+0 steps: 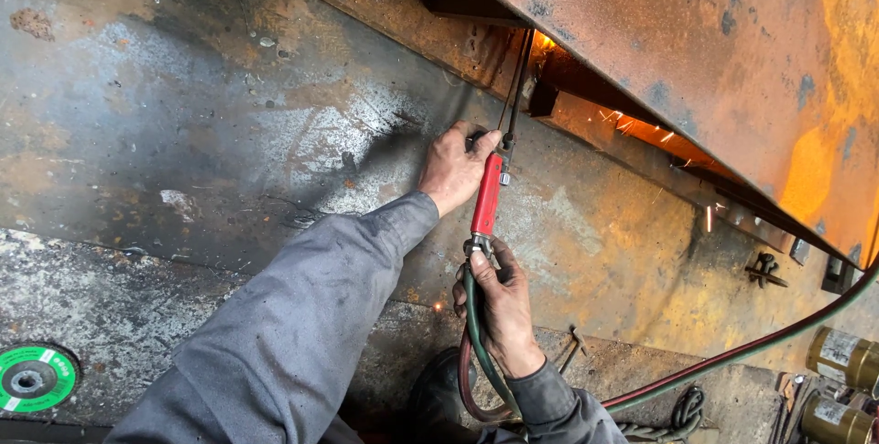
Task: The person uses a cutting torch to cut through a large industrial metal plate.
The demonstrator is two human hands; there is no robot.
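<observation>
A cutting torch with a red handle (486,195) points up under a rusty steel beam (696,50), where its thin tubes (517,87) reach an orange glow and sparks. My left hand (456,167) grips the top of the red handle, thumb near the valve. My right hand (499,311) holds the lower end of the torch, where the green and red hoses (476,362) join and loop downward. Both arms wear grey sleeves.
A scorched steel plate (229,114) lies beneath. A green grinding disc (35,377) rests at lower left. Brass-coloured cylinders (842,362) sit at the lower right, a hose (751,348) running toward them. A small metal clamp (765,270) lies near the beam.
</observation>
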